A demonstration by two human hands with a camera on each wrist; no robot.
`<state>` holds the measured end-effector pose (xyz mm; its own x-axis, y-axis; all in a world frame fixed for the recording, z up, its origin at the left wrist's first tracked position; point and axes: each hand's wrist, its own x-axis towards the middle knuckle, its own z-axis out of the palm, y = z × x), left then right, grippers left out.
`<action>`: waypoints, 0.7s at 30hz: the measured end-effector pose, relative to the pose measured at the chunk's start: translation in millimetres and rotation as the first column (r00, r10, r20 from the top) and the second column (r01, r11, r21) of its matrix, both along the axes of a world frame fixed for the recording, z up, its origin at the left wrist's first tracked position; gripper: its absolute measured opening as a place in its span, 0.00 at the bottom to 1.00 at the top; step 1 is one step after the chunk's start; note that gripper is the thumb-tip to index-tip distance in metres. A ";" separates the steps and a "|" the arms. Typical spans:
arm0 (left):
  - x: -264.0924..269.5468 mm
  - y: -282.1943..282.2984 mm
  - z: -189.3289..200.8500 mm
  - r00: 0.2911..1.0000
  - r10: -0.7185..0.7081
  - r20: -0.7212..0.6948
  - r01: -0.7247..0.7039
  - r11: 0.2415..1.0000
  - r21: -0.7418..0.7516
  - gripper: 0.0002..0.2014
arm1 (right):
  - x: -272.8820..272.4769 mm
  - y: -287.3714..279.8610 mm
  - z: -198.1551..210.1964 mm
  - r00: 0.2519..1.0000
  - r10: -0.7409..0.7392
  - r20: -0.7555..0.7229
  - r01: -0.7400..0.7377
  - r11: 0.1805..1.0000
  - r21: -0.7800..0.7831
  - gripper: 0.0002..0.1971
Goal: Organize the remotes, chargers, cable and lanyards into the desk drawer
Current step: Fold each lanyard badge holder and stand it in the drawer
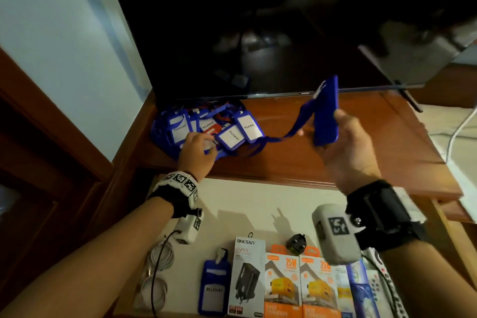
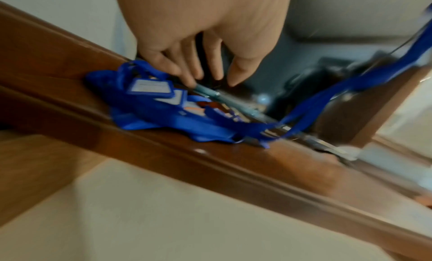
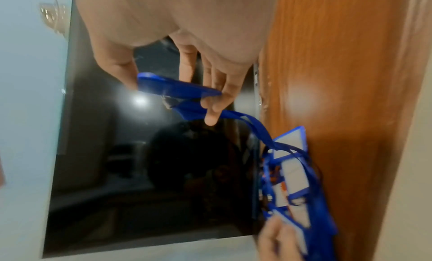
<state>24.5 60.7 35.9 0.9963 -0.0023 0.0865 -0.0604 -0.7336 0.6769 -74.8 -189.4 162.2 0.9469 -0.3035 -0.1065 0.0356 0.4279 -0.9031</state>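
A heap of blue lanyards [image 1: 206, 129] with white-windowed badge holders lies on the wooden desk top [image 1: 296, 162], just in front of the TV. My left hand [image 1: 197, 152] rests on the heap's near side with fairly straight fingers [image 2: 187, 74] touching it. My right hand [image 1: 335, 134] is raised to the right and grips one blue badge holder [image 1: 326, 116] upright. Its strap [image 1: 291, 131] trails back down to the heap [image 3: 294, 181]. In the right wrist view, thumb and fingers pinch the holder [image 3: 177, 88].
Below the desk edge the open drawer [image 1: 245, 201] has a pale lining. It holds coiled white cables [image 1: 154, 273], a blue badge holder [image 1: 214, 289], boxed chargers [image 1: 281, 286], a black plug [image 1: 296, 242] and remotes [image 1: 379, 289]. A dark TV [image 1: 258, 33] stands behind the heap.
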 end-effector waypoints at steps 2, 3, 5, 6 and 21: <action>-20.0 -22.2 18.2 0.988 -0.151 0.005 0.149 0.970 -0.194 0.04 | -10.5 2.2 -19.9 0.995 -0.042 -0.095 0.029 0.991 -0.133 0.13; -31.4 -33.9 28.4 0.974 -0.219 -0.050 0.196 0.937 -0.290 0.06 | -14.7 4.3 -29.4 0.991 -0.058 -0.120 0.038 0.985 -0.167 0.09; -51.8 -57.9 45.1 0.923 -0.348 -0.166 0.240 0.856 -0.458 0.11 | -22.0 8.4 -47.2 0.987 -0.064 -0.150 0.030 0.975 -0.218 0.10; -58.9 -69.0 51.7 0.895 -0.395 -0.207 0.240 0.818 -0.522 0.13 | -25.9 11.3 -53.6 0.985 -0.053 -0.162 0.011 0.968 -0.253 0.16; -123.2 -125.1 55.4 0.917 -0.289 -0.273 0.136 0.873 -0.469 0.16 | -78.5 -17.5 -85.3 0.968 0.027 -0.250 -0.109 0.941 -0.321 0.08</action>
<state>-98.7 -64.4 91.3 0.9460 -0.2563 -0.1986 0.0985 -0.3563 0.9292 -153.4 -206.9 76.9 0.9254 -0.2963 -0.2363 -0.2165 0.0987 -0.9713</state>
